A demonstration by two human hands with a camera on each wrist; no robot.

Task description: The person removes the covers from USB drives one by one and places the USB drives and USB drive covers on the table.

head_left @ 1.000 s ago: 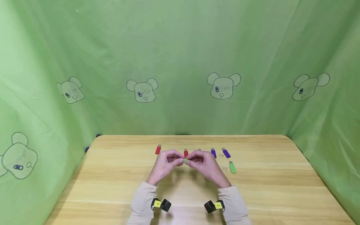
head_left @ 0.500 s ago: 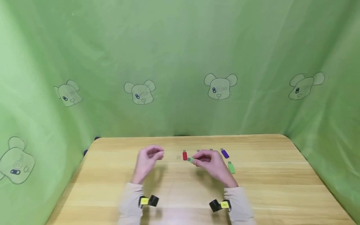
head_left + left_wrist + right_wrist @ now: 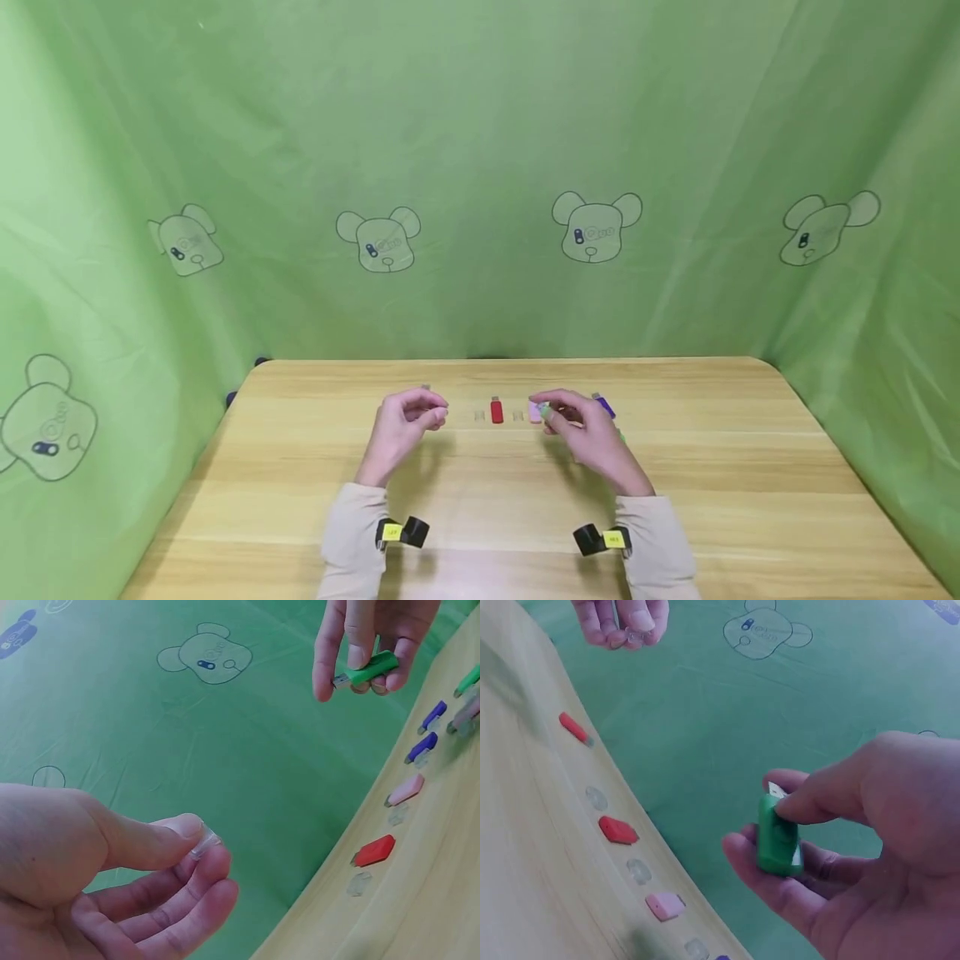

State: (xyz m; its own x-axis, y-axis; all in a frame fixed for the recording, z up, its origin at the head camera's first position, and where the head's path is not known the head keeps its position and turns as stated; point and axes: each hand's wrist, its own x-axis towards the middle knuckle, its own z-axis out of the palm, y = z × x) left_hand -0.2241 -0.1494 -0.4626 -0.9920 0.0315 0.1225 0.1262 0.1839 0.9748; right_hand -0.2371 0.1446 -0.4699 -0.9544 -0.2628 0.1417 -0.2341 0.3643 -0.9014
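In the left wrist view my left hand pinches a small clear plastic cap between thumb and forefinger. My right hand holds a green USB stick, its thumb across the stick near the bare metal plug. Both hands are raised over the table and well apart. Beyond my right fingertips lies a pink USB stick, partly covered by that hand in the head view. A red USB stick lies between the two hands.
Clear caps lie beside the sticks on the wooden table. Purple sticks and another green stick lie at the right of the row; another red stick lies at its left end. A green curtain encloses the table.
My hands have separated, the left moving left with the clear cap and the right moving right with the green USB stick. The stick's metal plug is now exposed.
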